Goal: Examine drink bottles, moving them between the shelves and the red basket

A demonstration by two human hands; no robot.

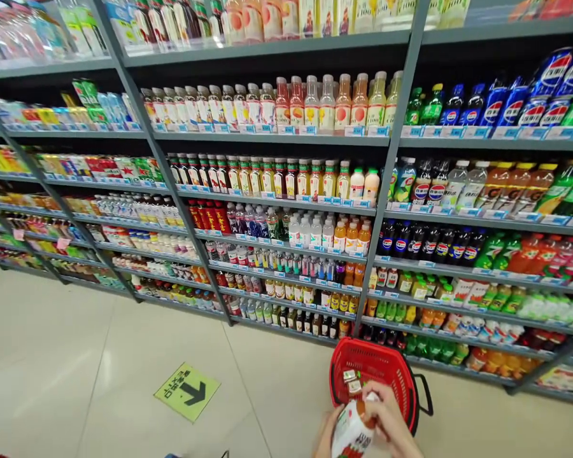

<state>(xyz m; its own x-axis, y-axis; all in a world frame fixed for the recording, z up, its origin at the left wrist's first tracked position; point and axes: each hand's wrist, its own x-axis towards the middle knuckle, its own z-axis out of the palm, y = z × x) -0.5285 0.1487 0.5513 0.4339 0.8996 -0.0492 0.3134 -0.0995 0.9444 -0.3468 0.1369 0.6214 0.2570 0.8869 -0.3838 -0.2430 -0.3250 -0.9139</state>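
A plump drink bottle (351, 432) with a white label, red fruit pictures and a brownish neck is held tilted at the bottom of the view. My left hand (326, 434) wraps its left side; most of that hand is hidden or cut off by the frame. Around the bottle's neck and white cap close the fingers of my right hand (386, 413). Just beyond the bottle, a red shopping basket (405, 375) with a black handle stands on the floor. Inside it lie a few small white-labelled bottles (352, 380), partly covered by my hands.
Tall grey shelves (310, 207) full of bottled and canned drinks run across the view, close behind the basket. Pale floor tiles (138, 343) spread in front, with a yellow arrow sticker (187, 391) to the left.
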